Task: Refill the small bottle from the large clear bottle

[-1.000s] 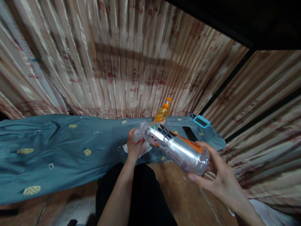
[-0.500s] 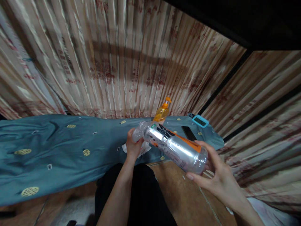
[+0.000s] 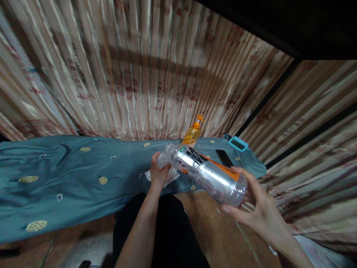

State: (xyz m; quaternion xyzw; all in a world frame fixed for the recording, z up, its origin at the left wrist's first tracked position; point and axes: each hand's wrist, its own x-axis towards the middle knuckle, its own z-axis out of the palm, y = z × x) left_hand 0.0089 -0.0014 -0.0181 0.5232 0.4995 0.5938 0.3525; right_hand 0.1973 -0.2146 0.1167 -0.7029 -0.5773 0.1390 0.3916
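My right hand (image 3: pixel 255 203) is wrapped round the base of a clear plastic bottle (image 3: pixel 208 173) with a silver and orange label. The bottle is tilted, its neck lower-sided toward the left and its base toward me. Closed round a small clear plastic container (image 3: pixel 163 159), my left hand (image 3: pixel 158 173) holds it against the bottle's mouth. Whether the two mouths touch or one sits inside the other I cannot tell. Crumpled white tissue (image 3: pixel 173 176) lies on the cloth just behind my left hand. An orange pump bottle (image 3: pixel 192 134) stands beyond the bottle's neck.
A blue-green cloth (image 3: pixel 72 178) with yellow pineapple prints covers the low surface before me. Toward its right end lie a black phone (image 3: pixel 224 158) and a blue-framed digital clock (image 3: pixel 238 143). Pleated curtains (image 3: pixel 139 74) hang behind and to the right, with a dark frame overhead.
Almost nothing differs. Both hands keep their hold on the bottle and the small container, and the view has shifted very slightly.
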